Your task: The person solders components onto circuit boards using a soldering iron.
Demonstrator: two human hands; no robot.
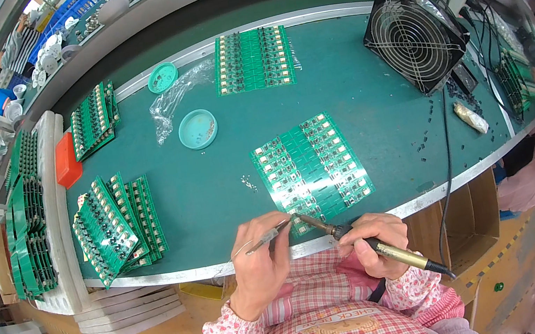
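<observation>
Worktop (201, 192) first, wide and green, with a black fan (410, 40) standing over at the far right. Down by the near edge, just right of centre, lies the green board sheet (310, 170), both tools meeting over its lower end; I see nothing clamping it, so a nudge could skew it. Stacked boards (115, 228) splay untidily on the left, and a brushing sleeve (231, 332) might start a slide. Here's the soldering iron (403, 255): right hand (380, 236), fingers wrapped round its handle, and a slip could scorch the sheet. Left hand (259, 267) pinches what look like slim tweezers (268, 236), fingers clamped together on them, so close to the iron's tip that a burn seems the likeliest trouble. Tiniest, loose bits (249, 183) beside the sheet: one crumb underneath could leave it rocking.
</observation>
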